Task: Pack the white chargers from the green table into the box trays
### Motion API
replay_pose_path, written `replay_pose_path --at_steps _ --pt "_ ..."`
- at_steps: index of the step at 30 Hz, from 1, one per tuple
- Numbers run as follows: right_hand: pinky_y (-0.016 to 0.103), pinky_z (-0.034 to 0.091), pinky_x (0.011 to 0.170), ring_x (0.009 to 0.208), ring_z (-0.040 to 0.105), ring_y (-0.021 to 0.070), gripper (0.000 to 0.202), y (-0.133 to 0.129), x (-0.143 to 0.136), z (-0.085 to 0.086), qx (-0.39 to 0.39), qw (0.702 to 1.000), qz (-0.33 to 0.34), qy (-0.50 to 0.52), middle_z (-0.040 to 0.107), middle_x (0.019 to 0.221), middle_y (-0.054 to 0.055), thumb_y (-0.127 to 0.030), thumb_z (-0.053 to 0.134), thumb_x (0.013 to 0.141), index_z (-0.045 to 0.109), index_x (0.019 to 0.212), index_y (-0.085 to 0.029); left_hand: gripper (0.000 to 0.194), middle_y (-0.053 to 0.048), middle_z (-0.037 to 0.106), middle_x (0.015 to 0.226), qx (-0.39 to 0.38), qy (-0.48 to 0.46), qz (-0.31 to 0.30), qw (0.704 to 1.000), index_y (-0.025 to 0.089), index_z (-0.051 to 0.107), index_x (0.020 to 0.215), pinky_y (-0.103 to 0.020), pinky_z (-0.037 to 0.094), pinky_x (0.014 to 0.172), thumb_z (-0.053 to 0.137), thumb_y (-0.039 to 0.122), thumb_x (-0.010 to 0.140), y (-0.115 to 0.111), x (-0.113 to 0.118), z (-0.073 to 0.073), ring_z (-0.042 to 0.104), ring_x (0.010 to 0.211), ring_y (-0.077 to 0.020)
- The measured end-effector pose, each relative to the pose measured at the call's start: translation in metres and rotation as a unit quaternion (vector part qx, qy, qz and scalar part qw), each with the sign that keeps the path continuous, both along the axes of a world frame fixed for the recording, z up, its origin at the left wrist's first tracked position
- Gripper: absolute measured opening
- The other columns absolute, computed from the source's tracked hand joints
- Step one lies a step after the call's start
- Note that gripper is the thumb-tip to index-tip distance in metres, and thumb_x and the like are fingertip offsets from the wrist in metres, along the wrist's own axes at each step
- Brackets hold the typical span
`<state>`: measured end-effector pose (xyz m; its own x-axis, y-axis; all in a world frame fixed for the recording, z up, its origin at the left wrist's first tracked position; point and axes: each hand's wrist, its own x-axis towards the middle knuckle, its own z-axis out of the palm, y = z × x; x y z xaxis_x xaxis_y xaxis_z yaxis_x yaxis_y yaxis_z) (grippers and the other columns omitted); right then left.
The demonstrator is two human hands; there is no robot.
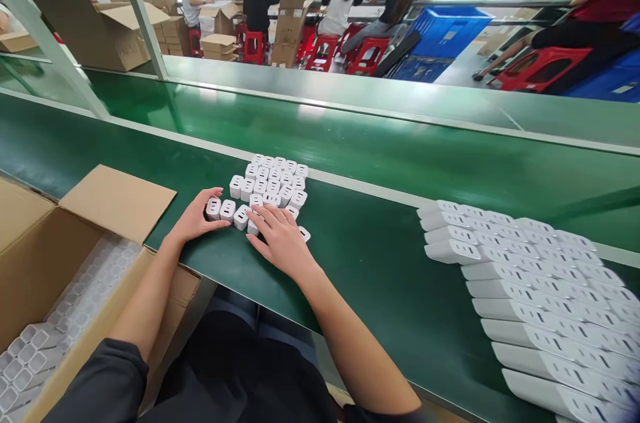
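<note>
Several small white charger blocks [260, 187], with slots in their top faces, stand upright in rough rows on the green work surface. My left hand [194, 216] curls around the leftmost charger block [213, 209] of the nearest row, thumb in front and fingers behind. A second charger block [227, 210] stands beside it. My right hand [280, 240] lies over the right part of that row with its fingers stretched out, touching the tops and hiding some blocks. One block [305, 234] shows just past its knuckles, apparently tipped over.
A large group of white chargers [545, 296] lies in rows at the right. At the left stands an open carton [107, 276] holding clear-wrapped white pieces. A pale rail [360, 188] runs behind the chargers. People sit on red stools [324, 52] near blue crates [445, 33] beyond.
</note>
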<state>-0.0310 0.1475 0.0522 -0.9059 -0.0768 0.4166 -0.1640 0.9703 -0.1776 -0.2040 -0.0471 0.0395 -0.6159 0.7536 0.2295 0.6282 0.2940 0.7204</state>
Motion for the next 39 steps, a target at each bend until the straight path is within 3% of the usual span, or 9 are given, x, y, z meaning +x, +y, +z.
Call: replay_pose_path --at_steps 12,17,21,27,32,35,39 --pt "0.046 0.041 0.106 0.124 0.054 0.0277 0.033 0.0 0.011 -0.001 -0.006 1.0 0.004 0.027 0.063 0.135 0.011 -0.029 0.049 0.101 0.062 0.129 -0.018 0.071 -0.011 0.059 0.133 0.016 -0.038 0.014 0.999 0.023 0.045 0.138 -0.042 0.045 0.106 0.076 0.046 0.078 -0.006 0.004 -0.005 0.056 0.124 -0.0261" --pt "0.047 0.04 0.109 0.125 0.054 0.0271 0.032 -0.005 0.011 0.0 -0.01 1.0 0.02 0.021 0.063 0.135 0.01 -0.027 0.049 0.101 0.061 0.129 -0.019 0.056 -0.008 0.058 0.136 -0.005 0.008 -0.023 1.0 0.026 0.057 0.131 -0.044 0.041 0.112 0.073 0.048 0.081 0.002 0.005 0.001 0.052 0.128 -0.027" --pt "0.046 0.04 0.11 0.125 0.054 0.0274 0.033 -0.005 0.011 0.0 -0.006 1.0 0.019 0.024 0.063 0.135 0.01 -0.027 0.048 0.101 0.062 0.129 -0.016 0.046 -0.007 0.062 0.126 -0.013 0.011 -0.027 0.999 0.026 0.063 0.125 -0.04 0.047 0.104 0.07 0.048 0.085 0.005 0.01 0.004 0.059 0.117 -0.0246" --pt "0.05 0.036 0.114 0.131 0.051 0.0278 0.037 -0.009 0.011 -0.003 0.007 1.0 0.023 0.004 0.059 0.141 0.008 -0.028 0.046 0.102 0.058 0.135 -0.018 0.045 -0.006 0.062 0.129 -0.016 -0.009 -0.055 0.998 0.025 0.058 0.131 -0.035 0.047 0.105 0.064 0.039 0.088 -0.016 0.03 0.008 0.059 0.117 -0.0223" --pt "0.051 0.027 0.12 0.14 0.043 0.0238 0.043 -0.024 0.012 -0.006 0.03 0.996 0.088 -0.006 0.049 0.152 0.007 -0.026 0.038 0.104 0.048 0.145 -0.017 0.042 -0.006 0.066 0.121 -0.037 -0.023 -0.067 0.997 0.025 0.058 0.129 -0.033 0.051 0.096 0.064 0.037 0.088 -0.028 0.043 0.008 0.064 0.104 -0.02" --pt "0.051 0.029 0.12 0.138 0.044 0.0247 0.042 -0.033 0.012 -0.008 0.033 0.995 0.096 0.003 0.052 0.147 0.011 -0.021 0.038 0.103 0.05 0.142 -0.014 0.043 -0.005 0.063 0.122 -0.023 0.018 -0.03 0.999 0.026 0.055 0.13 -0.033 0.051 0.095 0.064 0.036 0.089 -0.032 0.048 0.001 0.063 0.101 -0.0187" --pt "0.048 0.04 0.113 0.128 0.05 0.0293 0.039 -0.049 0.011 -0.011 0.008 0.997 0.067 0.029 0.061 0.127 0.018 -0.015 0.044 0.098 0.056 0.135 -0.008 0.059 -0.009 0.058 0.127 0.002 0.127 0.086 0.988 0.027 0.046 0.139 -0.041 0.049 0.099 0.07 0.039 0.087 -0.035 0.063 -0.012 0.059 0.113 -0.0244"
